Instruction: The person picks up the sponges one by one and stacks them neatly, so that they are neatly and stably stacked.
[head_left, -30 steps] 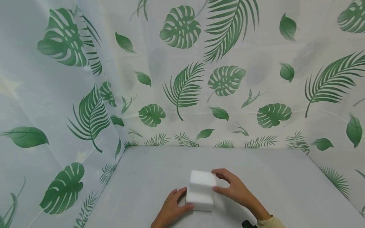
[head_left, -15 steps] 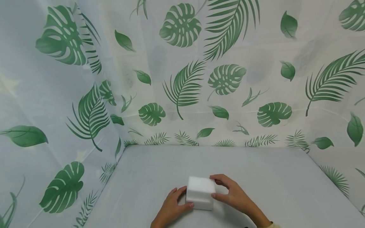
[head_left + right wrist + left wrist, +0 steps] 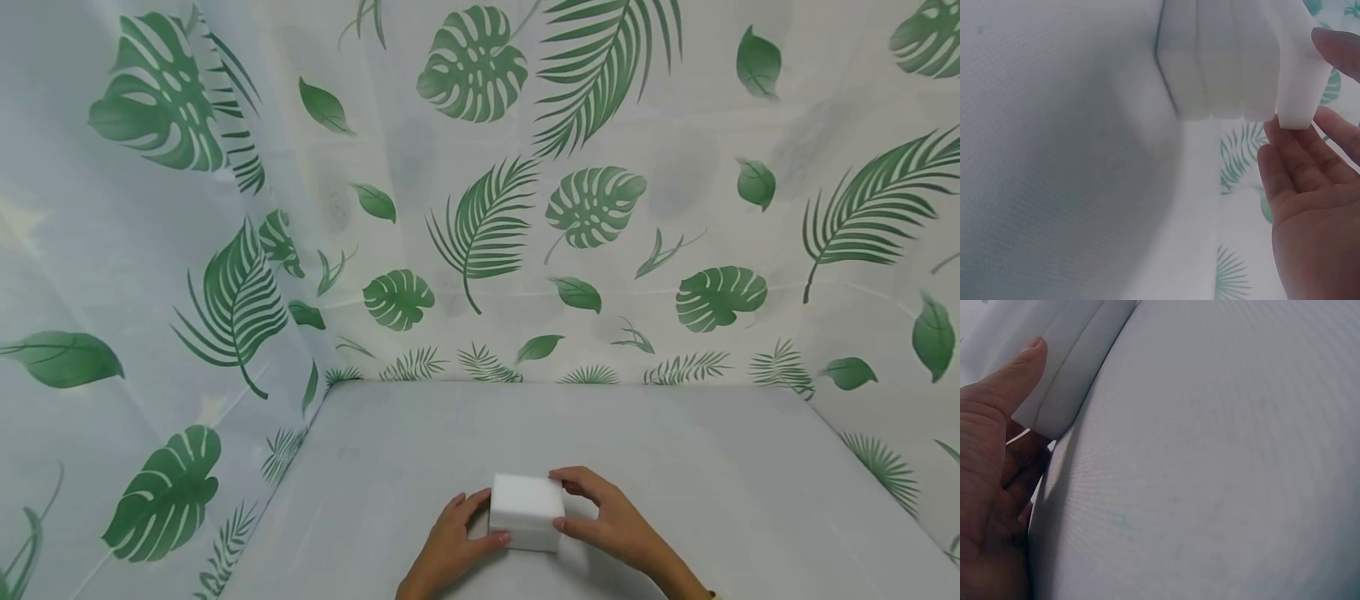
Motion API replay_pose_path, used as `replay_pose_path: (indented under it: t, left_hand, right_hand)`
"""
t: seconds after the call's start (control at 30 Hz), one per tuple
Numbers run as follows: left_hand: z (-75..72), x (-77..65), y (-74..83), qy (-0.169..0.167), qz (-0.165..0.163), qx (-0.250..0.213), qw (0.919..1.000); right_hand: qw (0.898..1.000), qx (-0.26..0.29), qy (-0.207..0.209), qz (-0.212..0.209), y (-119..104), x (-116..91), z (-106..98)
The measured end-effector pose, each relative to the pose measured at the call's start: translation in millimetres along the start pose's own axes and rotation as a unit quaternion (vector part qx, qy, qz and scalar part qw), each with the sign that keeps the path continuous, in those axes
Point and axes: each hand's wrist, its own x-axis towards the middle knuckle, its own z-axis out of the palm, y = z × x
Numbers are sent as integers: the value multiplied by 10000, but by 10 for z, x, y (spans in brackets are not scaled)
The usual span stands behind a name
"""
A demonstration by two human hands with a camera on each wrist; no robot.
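Observation:
A stack of several white sponge-like blocks (image 3: 534,542) stands on the table in the head view. My left hand (image 3: 453,546) grips the lower part from the left, thumb at the front and fingers along the side. The left wrist view shows its thumb (image 3: 1034,355) against the layered blocks (image 3: 1075,375). My right hand (image 3: 611,521) pinches the top white sponge block (image 3: 527,494) at its right end. Seen from the right wrist, this top block (image 3: 1297,75) is slightly tilted against the lower layers (image 3: 1222,75), with a thin gap between them.
A pale grey-white cloth covers the table (image 3: 375,450). Behind it and on the left hang white curtains (image 3: 480,250) printed with green leaves. The right side has the same leafy curtain (image 3: 900,417).
My right hand has drawn the top block toward me, from behind the stack to nearly even with its front. My left hand keeps its place and hold.

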Motion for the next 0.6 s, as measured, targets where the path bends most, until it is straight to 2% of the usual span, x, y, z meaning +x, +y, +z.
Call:
replay_pose_path:
  t: [0.2, 0.6]
  left_hand:
    - [-5, -1, 8, 6, 51, 32, 10000]
    - [2, 20, 5, -50, -137, 1, 9999]
  right_hand:
    - [10000, -18, 19, 24, -4, -14, 19]
    - [10000, -65, 20, 5, -15, -15, 48]
